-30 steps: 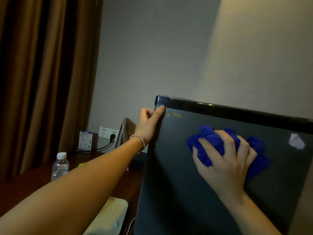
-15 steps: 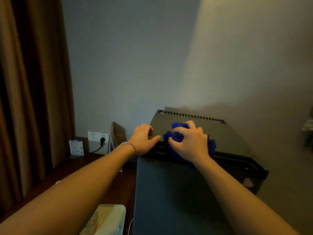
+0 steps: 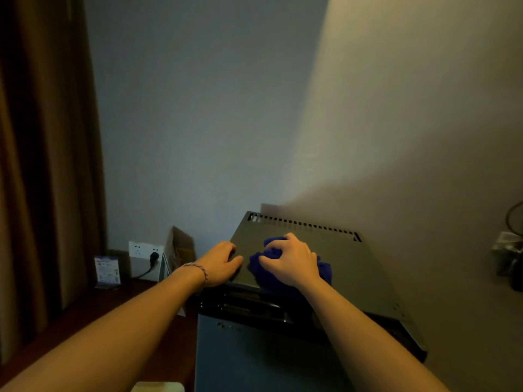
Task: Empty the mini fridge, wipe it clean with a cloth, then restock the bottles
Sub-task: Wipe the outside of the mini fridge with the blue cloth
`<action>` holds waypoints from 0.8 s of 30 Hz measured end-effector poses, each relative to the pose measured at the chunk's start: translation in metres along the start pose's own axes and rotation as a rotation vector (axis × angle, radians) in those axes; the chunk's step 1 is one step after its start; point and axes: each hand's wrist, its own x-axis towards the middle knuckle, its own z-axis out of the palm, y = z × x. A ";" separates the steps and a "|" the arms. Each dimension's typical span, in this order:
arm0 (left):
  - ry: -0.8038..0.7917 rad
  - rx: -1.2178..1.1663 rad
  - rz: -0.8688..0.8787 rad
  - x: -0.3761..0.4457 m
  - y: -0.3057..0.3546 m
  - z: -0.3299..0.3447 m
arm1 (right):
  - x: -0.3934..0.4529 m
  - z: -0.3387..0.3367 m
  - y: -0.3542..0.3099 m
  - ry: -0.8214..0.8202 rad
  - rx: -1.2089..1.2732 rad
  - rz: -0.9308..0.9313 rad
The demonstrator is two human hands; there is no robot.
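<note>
**Wiping the fridge top, door closed, restocking yet to come**

Nearest the camera, two bare forearms reach forward over the dark front door of the fridge (image 3: 254, 357), which looks smooth and faintly glossy and appears closed. Because of that, the inside cannot be judged: whether it is emptied or already wiped does not show. No bottles are in view, so the restocking seems still ahead.

A little further in, the left hand (image 3: 219, 264), with a thin braided band at the wrist, rests on the front left corner of the fridge's top, its fingers loosely bent over the edge and holding nothing; it looks to be steadying the box. Just beside it, the right hand (image 3: 291, 263) grips a bunched blue cloth (image 3: 324, 271) and presses it down on the top panel. The cloth is soft and rumpled, spilling out past the knuckles on both sides. So the work in hand is, by my reading, the outside wipe.

The top is a flat, matt sheet of grey metal with a row of small square vent slots (image 3: 305, 223) along its far edge. To the left, the dark wooden bench (image 3: 93, 306) carries a small printed card (image 3: 107, 269); behind it sits a white wall socket (image 3: 145, 250) with a black plug in it. Brown curtains (image 3: 42, 165) hang in heavy folds at far left; the dim light blurs much else.
</note>
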 end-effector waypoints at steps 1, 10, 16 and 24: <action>0.011 -0.001 -0.010 0.008 0.002 0.000 | 0.011 0.002 0.002 0.005 0.004 -0.002; 0.022 -0.150 -0.021 0.060 0.004 0.002 | 0.104 0.025 -0.003 -0.118 0.014 -0.099; 0.011 -0.104 0.053 0.087 -0.008 -0.010 | 0.129 0.002 0.024 -0.361 -0.053 -0.133; -0.149 0.113 0.432 0.138 0.045 -0.005 | 0.084 -0.021 0.114 -0.318 -0.250 0.194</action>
